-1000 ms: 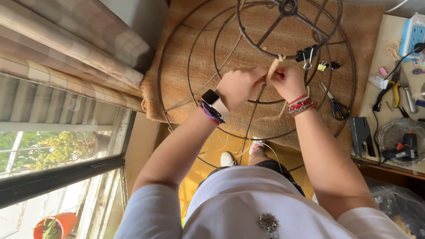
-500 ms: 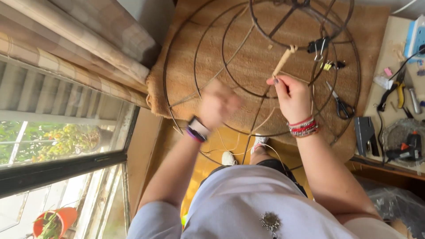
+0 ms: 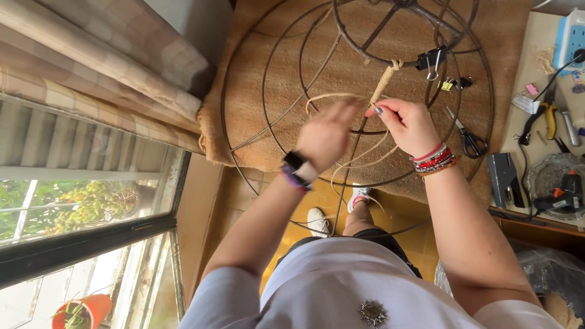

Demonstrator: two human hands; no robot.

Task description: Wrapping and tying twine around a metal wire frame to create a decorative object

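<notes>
Blurred left hand (image 3: 326, 137), wire frame (image 3: 244, 73) top beyond the edge, stapler (image 3: 504, 178) partly behind the forearm.

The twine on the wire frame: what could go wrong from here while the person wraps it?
1. The loose twine loops wide beside the left hand; it may snag on other wires of the frame.
2. The right hand pinches only the wrapped spoke; if that grip slips, the coils could loosen.
3. Scissors lie close below the right wrist and could be knocked.

Tan jute cord (image 3: 382, 82) wrapping wire-frame spoke (image 3: 353, 164)
</notes>
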